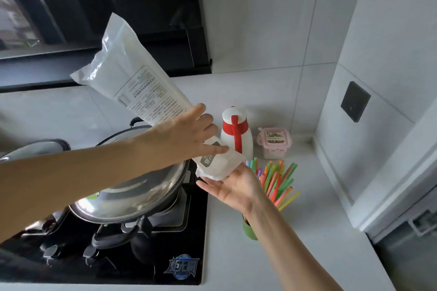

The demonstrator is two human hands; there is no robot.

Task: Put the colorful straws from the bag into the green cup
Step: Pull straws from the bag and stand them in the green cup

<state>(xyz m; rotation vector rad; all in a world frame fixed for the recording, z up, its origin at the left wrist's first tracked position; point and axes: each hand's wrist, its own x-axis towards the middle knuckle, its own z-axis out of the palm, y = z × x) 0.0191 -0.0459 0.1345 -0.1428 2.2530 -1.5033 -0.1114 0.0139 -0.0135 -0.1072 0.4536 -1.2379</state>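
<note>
My left hand grips a long white plastic bag near its lower end; the bag slants up to the left and looks flat. My right hand is held palm up with fingers spread, just under the bag's lower end and touching it. Behind my right wrist stands the green cup, mostly hidden by my forearm. Several colorful straws fan out of the cup up and to the right.
A white bottle with a red cap and a pink lidded box stand on the white counter behind the cup. A steel wok lid covers a pan on the black gas hob at left. Walls close the right side.
</note>
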